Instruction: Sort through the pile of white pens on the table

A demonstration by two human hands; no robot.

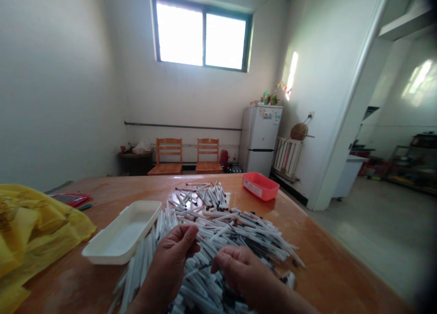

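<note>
**Pens (244, 225) heaped across the table (327, 264)**

I see my left hand (177, 243) curled, thumb against fingers; I cannot tell whether it grips anything. My right hand (237, 264) pinches a thin dark piece (205, 265) at its fingertips. Pens lie beneath both, with a white tray (121, 234) to the left.

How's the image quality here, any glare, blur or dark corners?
Head view: the window is blown out to white; head view: bright light patches mark the right-hand wall, and the tabletop has a sheen; head view: fine detail in the white tubes looks soft, and the right corners darken.
</note>
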